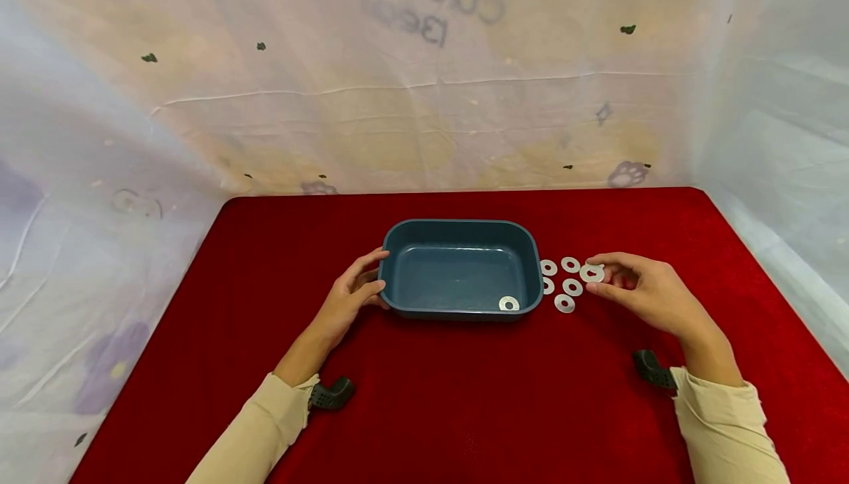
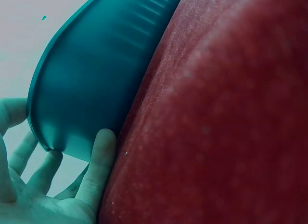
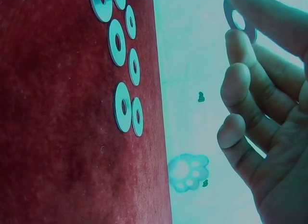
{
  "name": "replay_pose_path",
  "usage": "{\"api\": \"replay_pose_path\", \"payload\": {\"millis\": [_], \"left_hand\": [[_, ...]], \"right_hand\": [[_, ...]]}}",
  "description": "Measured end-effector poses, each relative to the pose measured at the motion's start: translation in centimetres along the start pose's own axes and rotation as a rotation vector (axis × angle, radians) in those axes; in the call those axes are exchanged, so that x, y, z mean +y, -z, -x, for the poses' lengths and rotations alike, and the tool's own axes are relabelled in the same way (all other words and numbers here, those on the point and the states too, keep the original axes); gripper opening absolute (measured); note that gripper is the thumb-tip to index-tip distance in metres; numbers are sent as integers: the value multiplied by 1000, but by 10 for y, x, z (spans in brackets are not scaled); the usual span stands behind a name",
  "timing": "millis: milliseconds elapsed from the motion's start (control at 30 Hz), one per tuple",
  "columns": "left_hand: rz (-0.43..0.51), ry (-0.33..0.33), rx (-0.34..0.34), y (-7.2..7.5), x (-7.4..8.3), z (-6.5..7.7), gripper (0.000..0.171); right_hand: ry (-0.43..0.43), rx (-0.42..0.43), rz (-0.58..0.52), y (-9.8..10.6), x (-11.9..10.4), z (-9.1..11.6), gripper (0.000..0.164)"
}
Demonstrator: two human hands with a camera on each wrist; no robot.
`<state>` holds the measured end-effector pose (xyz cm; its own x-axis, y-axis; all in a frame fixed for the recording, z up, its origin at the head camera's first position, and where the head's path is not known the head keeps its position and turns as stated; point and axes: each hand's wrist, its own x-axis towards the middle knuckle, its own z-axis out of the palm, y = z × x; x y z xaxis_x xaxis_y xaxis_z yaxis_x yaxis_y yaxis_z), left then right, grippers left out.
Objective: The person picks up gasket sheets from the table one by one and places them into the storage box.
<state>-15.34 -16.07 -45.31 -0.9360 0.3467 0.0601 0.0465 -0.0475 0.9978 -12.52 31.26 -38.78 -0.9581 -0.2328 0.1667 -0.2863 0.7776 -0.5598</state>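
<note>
My left hand holds the left end of a blue plastic bin, thumb and fingers against its rim and outer wall. In the left wrist view, the fingertips touch the bin, the lowest close to the cloth. One flat metal washer lies inside the bin at the near right corner. Right of the bin, my right hand pinches another washer between thumb and forefinger. The right wrist view shows this held washer raised above the cloth, the other fingers loosely bent.
Several loose washers lie flat on the red cloth between the bin and my right hand; some sit against the bin's right wall. A printed sheet stands behind the table, with more sheeting on both sides.
</note>
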Motion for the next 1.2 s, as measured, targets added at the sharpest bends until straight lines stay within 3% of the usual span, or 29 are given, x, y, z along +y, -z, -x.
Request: {"api": "replay_pose_path", "payload": {"millis": [533,1200], "left_hand": [[21,6,-4,-2,0,-2,53],[16,15,-2,0,1,-1,53]], "right_hand": [[-33,20,-34,-2,-11,-1,32],[75,7,-33,-23,-29,-10,33]]}}
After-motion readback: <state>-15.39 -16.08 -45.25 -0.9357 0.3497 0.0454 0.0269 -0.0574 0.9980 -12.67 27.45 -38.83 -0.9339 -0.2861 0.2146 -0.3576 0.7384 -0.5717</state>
